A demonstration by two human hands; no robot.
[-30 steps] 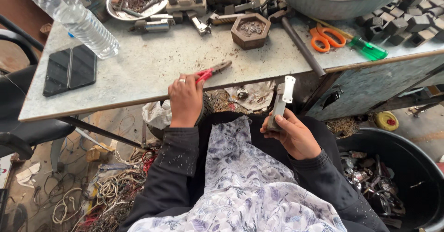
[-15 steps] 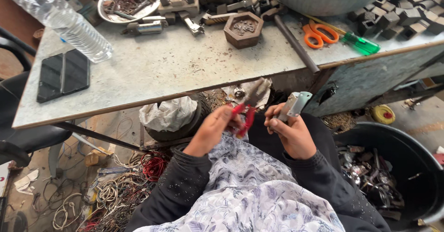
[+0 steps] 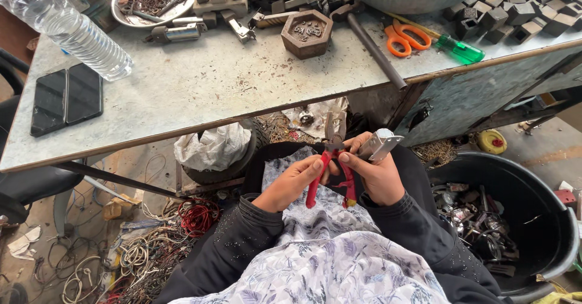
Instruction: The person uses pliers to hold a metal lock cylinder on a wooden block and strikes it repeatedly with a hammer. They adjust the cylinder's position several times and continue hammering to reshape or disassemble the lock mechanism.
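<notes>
A person's left hand has brought the red-handled pliers off the desk down to the lap, meeting the right hand, whose grip is closed on a small grey metal part. The pliers, clasped by both hands, sit at nine o'clock of that part, jaws pointing to twelve.

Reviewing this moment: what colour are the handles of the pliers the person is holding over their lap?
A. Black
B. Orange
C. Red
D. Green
C: the pliers, gripped between the left hand and right hand, have red handles; the orange grips belong to the scissors up on the table.
</notes>
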